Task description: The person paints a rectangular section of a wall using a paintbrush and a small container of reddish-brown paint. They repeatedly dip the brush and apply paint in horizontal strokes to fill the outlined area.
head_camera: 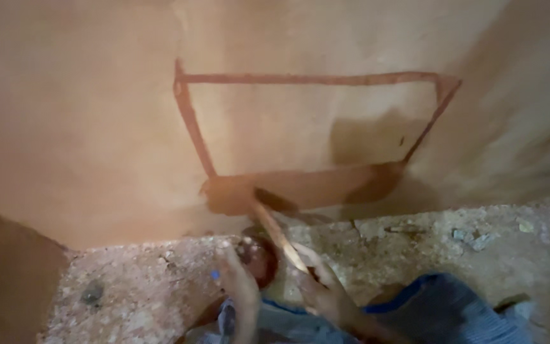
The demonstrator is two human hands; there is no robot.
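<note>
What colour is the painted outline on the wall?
Reddish-brown outline, on a tan wall; head view.

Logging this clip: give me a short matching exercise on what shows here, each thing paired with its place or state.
Things:
1. stick
2. red outline
3. right hand
4. rubble floor

Places or states:
A. painted as a four-sided frame on the wall
B. strewn with small stones at the wall's foot
C. slanting up to the frame's lower edge
D. closed around the stick's lower end

Pairs: 1-C, 2-A, 3-D, 4-B
</note>
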